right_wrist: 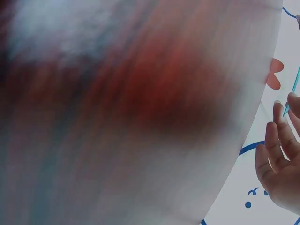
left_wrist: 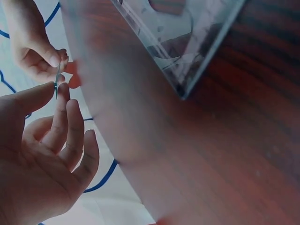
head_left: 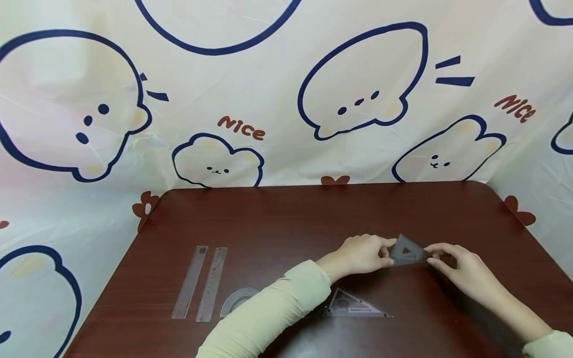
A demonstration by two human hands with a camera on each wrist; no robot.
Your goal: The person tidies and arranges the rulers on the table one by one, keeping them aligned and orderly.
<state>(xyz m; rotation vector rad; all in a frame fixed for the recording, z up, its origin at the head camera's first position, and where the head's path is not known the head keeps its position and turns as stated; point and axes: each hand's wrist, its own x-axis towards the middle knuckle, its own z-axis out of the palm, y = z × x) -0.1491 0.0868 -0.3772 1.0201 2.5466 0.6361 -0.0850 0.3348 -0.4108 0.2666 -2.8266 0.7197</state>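
A clear triangular set square (head_left: 409, 257) with a small triangular cut-out is held up above the table by both hands. My left hand (head_left: 364, 253) pinches its left edge between thumb and fingertips. At its right corner, the thumb and fingertips of my right hand (head_left: 465, 271) pinch it too. In the left wrist view the set square (left_wrist: 57, 84) shows edge-on, as a thin line between the two hands. A second clear set square (head_left: 356, 309), bearing a pale label, lies flat on the table below the left forearm.
Two clear straight rulers (head_left: 190, 282) (head_left: 212, 284) lie side by side on the left of the brown table (head_left: 277, 214). A clear protractor (head_left: 233, 300) lies beside them, partly covered by the left sleeve (head_left: 273, 308). A printed cloth (head_left: 277, 99) hangs behind the table.
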